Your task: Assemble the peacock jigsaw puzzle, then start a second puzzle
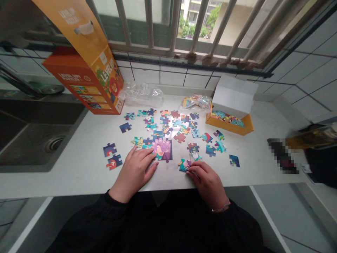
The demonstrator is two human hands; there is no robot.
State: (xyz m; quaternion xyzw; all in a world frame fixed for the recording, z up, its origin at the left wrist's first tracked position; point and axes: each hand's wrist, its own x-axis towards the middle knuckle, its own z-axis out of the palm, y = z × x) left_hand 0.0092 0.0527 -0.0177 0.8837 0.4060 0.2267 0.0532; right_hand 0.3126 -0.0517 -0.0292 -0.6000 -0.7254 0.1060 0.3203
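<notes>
My left hand (139,168) lies with fingers extended at the lower left of a joined group of puzzle pieces (162,147) showing a purple peacock. Its fingertips touch the group's left side. My right hand (206,181) pinches a teal and purple puzzle piece (184,165) between thumb and fingers, just above the white counter, to the right of the group. Close behind that piece lie a brown-blue piece (193,148) and a pale teal piece (195,156). Two pieces with a red-orange figure (114,162) rest left of my left hand.
Several loose pieces (180,137) spread behind the peacock. An orange puzzle box (86,84) stands by the sink (39,140). Clear plastic packaging (142,94), a bagged set of pieces (197,101) and an open yellow box (229,123) line the back. One corner piece (234,160) lies at right.
</notes>
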